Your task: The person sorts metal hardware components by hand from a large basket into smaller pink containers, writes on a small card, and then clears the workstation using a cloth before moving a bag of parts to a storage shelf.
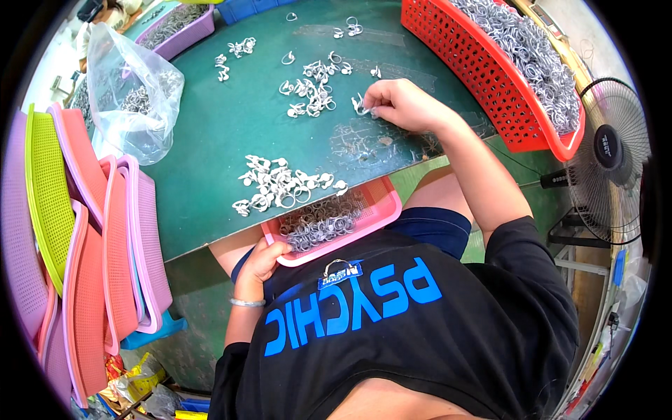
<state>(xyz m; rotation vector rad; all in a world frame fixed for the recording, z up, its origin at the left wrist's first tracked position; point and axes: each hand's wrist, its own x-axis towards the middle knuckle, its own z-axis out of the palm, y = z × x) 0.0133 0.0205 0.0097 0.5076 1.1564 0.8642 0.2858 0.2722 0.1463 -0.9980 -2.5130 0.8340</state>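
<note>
Beyond the table's near edge, my right hand (406, 105) rests low over the green table (210, 126). Its thumb and fingertips pinch a small silvery ring-shaped metal part (359, 105). My left hand (262, 261) grips the left end of a pink plastic basket (389, 222), its thumb over the rim. This basket sits at my lap, partly under the table edge, with many grey metal rings (322, 231) inside. A loose heap of similar ring parts (280, 183) lies near the table's front edge. Another loose group (311, 94) lies to the left of my right hand.
A red perforated basket (483, 84) full of metal rings stands at the right, beside a black fan (607, 150). On the left are a clear plastic bag (133, 98) and stacked coloured baskets (84, 280). A purple basket (189, 38) stands at the far left.
</note>
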